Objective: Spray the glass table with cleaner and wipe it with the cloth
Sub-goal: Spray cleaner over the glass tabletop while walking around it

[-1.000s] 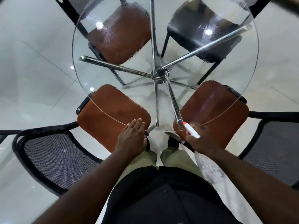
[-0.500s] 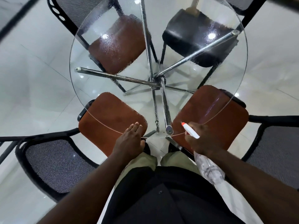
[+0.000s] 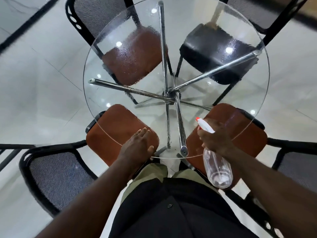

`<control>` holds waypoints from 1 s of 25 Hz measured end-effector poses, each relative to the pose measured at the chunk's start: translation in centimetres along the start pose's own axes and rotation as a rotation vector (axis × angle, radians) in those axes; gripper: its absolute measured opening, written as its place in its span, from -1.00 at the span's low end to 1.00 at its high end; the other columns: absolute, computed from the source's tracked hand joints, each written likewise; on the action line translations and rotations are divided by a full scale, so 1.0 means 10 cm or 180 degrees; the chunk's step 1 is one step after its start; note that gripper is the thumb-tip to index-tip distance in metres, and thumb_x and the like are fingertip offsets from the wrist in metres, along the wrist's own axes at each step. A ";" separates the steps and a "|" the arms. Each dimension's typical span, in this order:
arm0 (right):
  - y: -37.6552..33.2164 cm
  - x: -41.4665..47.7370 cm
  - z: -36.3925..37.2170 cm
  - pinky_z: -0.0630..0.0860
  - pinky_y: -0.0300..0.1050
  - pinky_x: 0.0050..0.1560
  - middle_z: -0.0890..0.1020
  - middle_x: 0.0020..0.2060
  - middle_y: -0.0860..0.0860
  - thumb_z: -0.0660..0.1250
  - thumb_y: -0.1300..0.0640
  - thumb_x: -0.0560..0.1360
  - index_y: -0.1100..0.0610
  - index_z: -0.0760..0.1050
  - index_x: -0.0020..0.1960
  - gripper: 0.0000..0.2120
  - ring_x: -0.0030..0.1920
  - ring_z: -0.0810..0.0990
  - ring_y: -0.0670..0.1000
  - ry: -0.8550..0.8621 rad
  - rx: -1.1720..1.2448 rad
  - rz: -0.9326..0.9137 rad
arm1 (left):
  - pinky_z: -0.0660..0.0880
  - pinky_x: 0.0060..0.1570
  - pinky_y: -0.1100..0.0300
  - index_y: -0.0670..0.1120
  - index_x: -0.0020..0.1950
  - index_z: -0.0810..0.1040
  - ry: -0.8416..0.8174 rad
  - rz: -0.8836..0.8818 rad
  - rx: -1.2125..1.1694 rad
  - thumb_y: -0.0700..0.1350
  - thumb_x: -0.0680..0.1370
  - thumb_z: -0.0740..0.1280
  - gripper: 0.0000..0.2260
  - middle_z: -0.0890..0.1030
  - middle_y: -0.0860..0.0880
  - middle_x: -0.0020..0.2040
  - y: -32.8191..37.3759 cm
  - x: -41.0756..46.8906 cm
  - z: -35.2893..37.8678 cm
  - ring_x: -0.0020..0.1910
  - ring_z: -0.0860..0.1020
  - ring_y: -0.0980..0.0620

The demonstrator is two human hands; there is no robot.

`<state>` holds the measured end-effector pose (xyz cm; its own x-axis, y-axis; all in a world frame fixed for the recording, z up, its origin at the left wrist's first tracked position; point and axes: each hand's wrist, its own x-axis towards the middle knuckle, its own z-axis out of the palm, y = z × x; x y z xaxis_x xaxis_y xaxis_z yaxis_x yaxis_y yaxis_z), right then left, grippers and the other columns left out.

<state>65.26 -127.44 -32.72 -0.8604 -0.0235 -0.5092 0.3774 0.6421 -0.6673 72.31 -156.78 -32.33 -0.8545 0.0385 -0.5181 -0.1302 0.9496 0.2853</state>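
The round glass table (image 3: 240, 93) lies directly below the person, its top carried on a chrome frame (image 3: 171, 96) whose tubes spread out from a hub under the centre. The left hand (image 3: 137, 145) rests palm down on the near edge of the glass, fingers straight and together and holding nothing, with the thumb lying out along the rim. The right hand (image 3: 216, 136) is clenched round the neck of a clear spray bottle (image 3: 217, 170), held just above the near right part of the table. The bottle is tilted so that its base hangs back toward the person's body and its white spray head (image 3: 205, 127), with a red nozzle (image 3: 198, 119), points forward and left across the glass. A small amount of liquid sits in the bottom of the bottle. A film of droplets (image 3: 130, 54) covers the far half of the tabletop, while the near half looks clear. Four chairs stand tucked around the table: a brown seat (image 3: 111, 127) near left, another brown seat (image 3: 240, 131) near right, a third brown seat (image 3: 137, 66) far left and a black seat (image 3: 214, 48) far right. The floor (image 3: 42, 83) is glossy pale tile.
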 end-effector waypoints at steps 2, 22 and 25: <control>-0.18 0.04 0.01 0.72 0.26 -0.15 0.70 -0.19 0.04 0.35 -0.08 0.36 -0.18 0.56 0.00 -0.79 -0.30 0.73 0.18 -0.0123 -0.0030 0.0008 | 0.30 0.54 -0.07 -0.10 0.64 0.20 0.0012 0.0004 -0.0042 0.09 0.59 0.31 -0.34 0.20 -0.07 0.66 -0.07 0.08 -0.06 0.64 0.16 -0.03; -1.45 0.71 0.43 0.71 0.12 -0.41 0.70 -0.16 0.14 0.42 0.23 0.49 0.15 0.62 -0.04 -0.94 -0.29 0.74 0.18 -0.0190 0.0060 -0.0371 | 0.20 0.55 0.07 -0.07 0.64 0.21 0.0088 -0.0019 -0.0199 0.10 0.61 0.30 -0.36 0.23 -0.04 0.65 -0.56 0.40 -0.39 0.63 0.16 0.00; -1.32 0.78 0.33 0.71 0.22 -0.34 0.69 -0.22 0.22 0.38 0.21 0.50 0.19 0.63 0.00 -0.89 -0.33 0.72 0.28 0.0203 0.0127 -0.0196 | 0.23 0.54 0.06 -0.06 0.65 0.20 0.0038 0.0021 -0.0204 0.11 0.61 0.30 -0.35 0.22 -0.04 0.65 -0.52 0.46 -0.43 0.63 0.16 0.01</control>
<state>54.72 -138.63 -29.64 -0.9019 -0.0125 -0.4317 0.3353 0.6097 -0.7182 66.93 -162.88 -32.74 -0.8613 0.0407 -0.5064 -0.1561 0.9274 0.3399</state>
